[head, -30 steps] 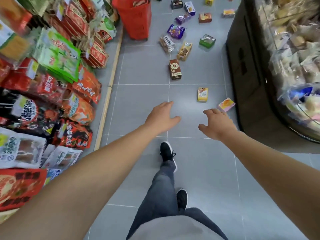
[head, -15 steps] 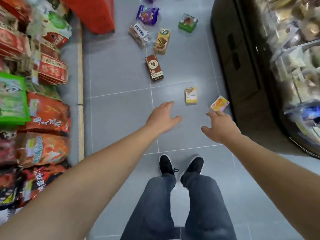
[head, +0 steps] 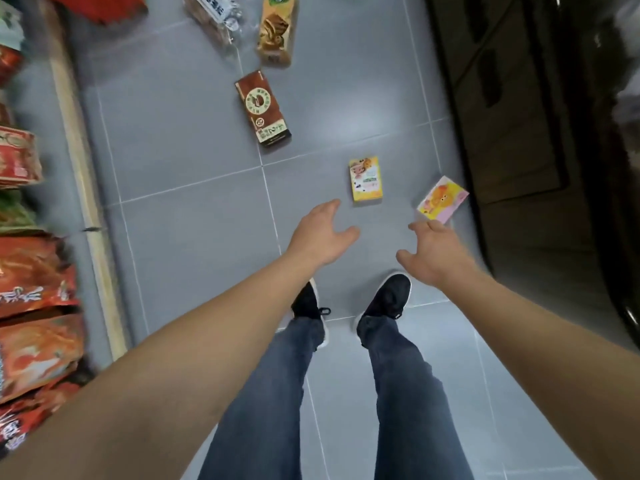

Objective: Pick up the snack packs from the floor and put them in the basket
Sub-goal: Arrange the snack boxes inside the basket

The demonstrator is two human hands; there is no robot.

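Both hands reach out over the grey tiled floor [head: 180, 140] at mid-frame, empty. The left hand [head: 320, 233] has its fingers straight and thumb spread; the right hand [head: 434, 252] has loosely bent fingers, with its fingertips just below a pink-and-yellow pack.

Largest on the left edge, a shelf [head: 24, 320] holds about six red and orange snack bags; their print is blurred and unreadable. A dark cabinet [head: 519, 109] fills the upper right. A red corner at the top left may be the basket [head: 100, 6]; most of it is cut off.

Two legs in blue jeans [head: 405, 393] end in two black shoes [head: 388, 296] at lower centre.

Five snack packs lie on the floor: a clear-wrapped pack [head: 214, 15] and a tan box [head: 277, 29] at top centre, a brown box [head: 263, 109] with a round emblem below them, a small yellow box [head: 366, 179] just above the left hand, and the pink-and-yellow pack [head: 442, 199] right of it. Writing on all five is illegible.
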